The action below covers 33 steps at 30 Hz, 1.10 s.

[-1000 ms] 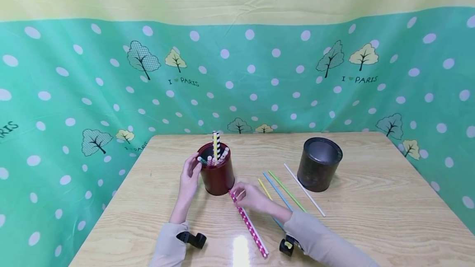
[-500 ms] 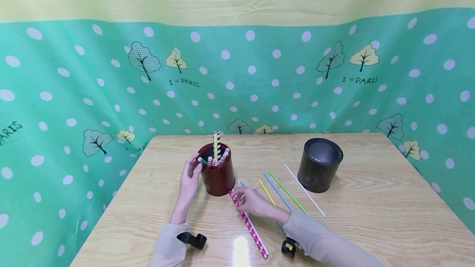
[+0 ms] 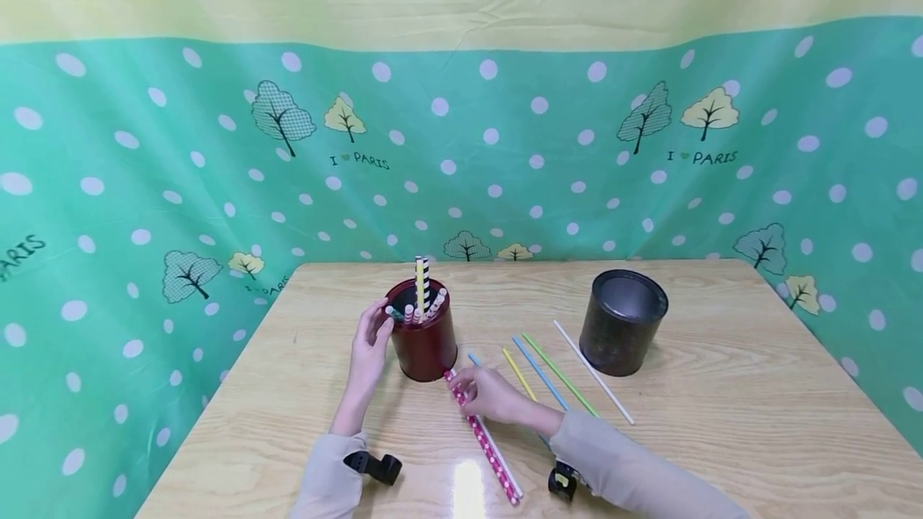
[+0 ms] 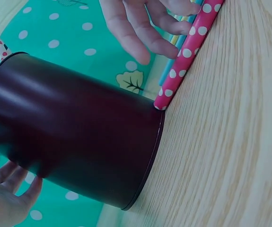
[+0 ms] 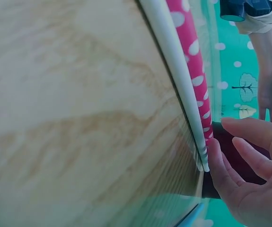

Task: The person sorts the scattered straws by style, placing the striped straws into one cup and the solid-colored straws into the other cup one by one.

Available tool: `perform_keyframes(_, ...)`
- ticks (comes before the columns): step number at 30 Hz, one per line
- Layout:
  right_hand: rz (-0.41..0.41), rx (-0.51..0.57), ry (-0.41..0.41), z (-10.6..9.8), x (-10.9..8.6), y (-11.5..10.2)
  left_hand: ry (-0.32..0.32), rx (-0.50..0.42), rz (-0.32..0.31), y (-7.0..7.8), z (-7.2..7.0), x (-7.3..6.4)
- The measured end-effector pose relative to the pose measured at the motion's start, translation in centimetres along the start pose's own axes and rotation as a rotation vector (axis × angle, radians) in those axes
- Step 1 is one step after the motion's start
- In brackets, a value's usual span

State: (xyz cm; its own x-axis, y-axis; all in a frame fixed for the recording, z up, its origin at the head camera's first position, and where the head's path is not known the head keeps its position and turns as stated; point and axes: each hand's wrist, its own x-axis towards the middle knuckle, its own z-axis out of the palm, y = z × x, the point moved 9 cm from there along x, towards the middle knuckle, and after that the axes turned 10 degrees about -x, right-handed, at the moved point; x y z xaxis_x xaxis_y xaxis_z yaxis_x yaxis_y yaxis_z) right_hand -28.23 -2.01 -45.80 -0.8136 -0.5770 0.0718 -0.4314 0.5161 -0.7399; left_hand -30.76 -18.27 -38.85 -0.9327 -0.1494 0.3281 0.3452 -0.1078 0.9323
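Observation:
My left hand holds the dark red can at its left side, with fingertips at the rim. Several patterned paper straws stand inside it, including black-striped, pink and green ones. My right hand is low over the table in front of the can, fingers loosely bent. Its fingertips touch the upper part of a pink straw with white dots, which lies flat with one end at the can's base. A white straw lies right alongside the pink one. In the left wrist view, the right fingers hang over the pink straw.
Right of my right hand lie a yellow straw, a blue straw, a green straw and a thin white straw. Another blue straw is partly hidden under my right hand. A black can stands at the back right.
My right hand has shifted slightly to the right along the pink dotted straw, uncovering a blue straw's end. The left hand and the red can have stayed in place.

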Motion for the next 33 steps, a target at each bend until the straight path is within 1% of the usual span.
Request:
perform_keyframes(5, -0.035, -0.045, -0.001, 0.1, 0.0, -0.4, -0.004, -0.004, 0.012, 0.0, 0.1, 0.0)
perform_keyframes(11, -0.085, -0.203, -0.002, 0.3, -0.1, -1.1, -0.002, 0.0, 0.015, -0.2, 0.1, 0.0)
perform_keyframes(14, -0.092, -0.274, -0.003, 0.3, -0.1, -1.3, -0.006, -0.003, 0.019, -1.1, -0.4, 0.3)
perform_keyframes(18, -0.084, -0.323, -0.015, 0.4, -0.1, -1.2, -0.008, -0.002, 0.035, -2.3, -1.0, 0.6)
perform_keyframes(19, -0.08, -0.334, -0.02, 0.5, -0.2, -1.1, -0.006, 0.002, 0.041, -2.3, -1.0, 0.6)
perform_keyframes(22, -0.076, -0.338, -0.029, 0.6, -0.2, -0.9, -0.002, 0.006, 0.051, -2.3, -1.0, 0.5)
perform_keyframes(29, -0.093, -0.296, -0.06, 0.6, -0.2, -0.8, 0.004, -0.006, 0.056, -2.3, -1.1, 0.7)
perform_keyframes(33, -0.079, -0.281, -0.08, 0.7, -0.2, -0.7, -0.001, -0.022, 0.044, -2.4, -1.0, 0.7)
